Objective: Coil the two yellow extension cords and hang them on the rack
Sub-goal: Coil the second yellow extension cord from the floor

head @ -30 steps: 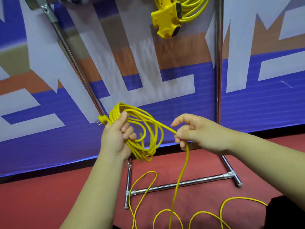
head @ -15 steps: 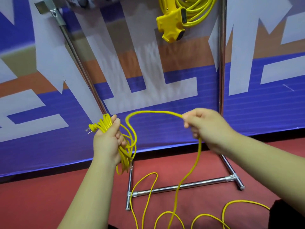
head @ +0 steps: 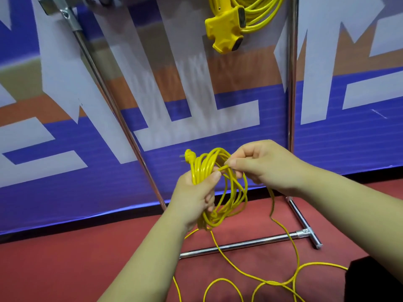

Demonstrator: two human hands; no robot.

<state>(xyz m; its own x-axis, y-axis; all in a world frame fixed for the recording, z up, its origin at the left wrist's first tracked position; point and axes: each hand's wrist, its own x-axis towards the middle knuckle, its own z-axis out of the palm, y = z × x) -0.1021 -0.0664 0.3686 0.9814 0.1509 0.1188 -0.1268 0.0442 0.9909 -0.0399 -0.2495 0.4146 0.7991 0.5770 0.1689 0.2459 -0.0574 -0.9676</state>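
My left hand [head: 194, 192] grips a bundle of loops of a yellow extension cord [head: 231, 192], with its pronged plug [head: 188, 155] sticking out above my thumb. My right hand [head: 261, 164] pinches a strand of the same cord right at the top of the bundle. The loose rest of the cord [head: 290, 280] trails down onto the red floor in curves. A second yellow cord [head: 257, 9], coiled, hangs high on the rack with its block socket [head: 224, 29] dangling.
The chrome rack has a slanted pole [head: 113, 105], an upright pole [head: 291, 83] and a floor bar [head: 239, 245] with a T-foot at the right. A blue, white and orange banner [head: 65, 127] stands right behind it. A dark object [head: 375, 282] sits at the bottom right.
My right hand has brought the strand it held out to the right back to the bundle in my left hand, adding another loop. The bundle sits further right in view.
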